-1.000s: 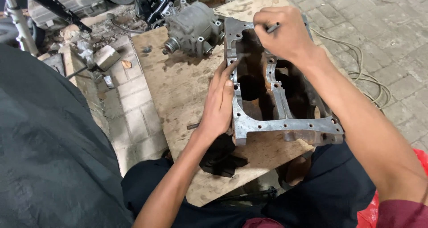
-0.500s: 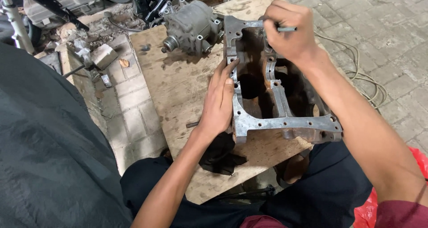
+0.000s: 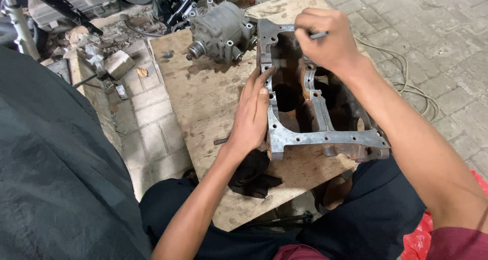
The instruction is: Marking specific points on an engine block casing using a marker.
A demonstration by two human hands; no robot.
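A grey cast-metal engine case (image 3: 325, 136) lies open side up on a worn wooden board (image 3: 213, 102). My left hand (image 3: 252, 113) rests flat against the case's left rim, fingers pointing up along the edge. My right hand (image 3: 328, 40) is closed around a thin metal tool (image 3: 319, 35), held over the case's far left corner. The tool's working tip is hidden under my fingers.
A second grey engine part (image 3: 219, 31) stands on the board's far end, just left of the case. A black rag (image 3: 252, 175) lies on the board's near edge. Brick paving, a coiled cable (image 3: 412, 87) at right, scrap at far left, dark cloth (image 3: 56, 173) at near left.
My right hand with the tool has shifted slightly across the case's far edge. The left hand stays on the rim.
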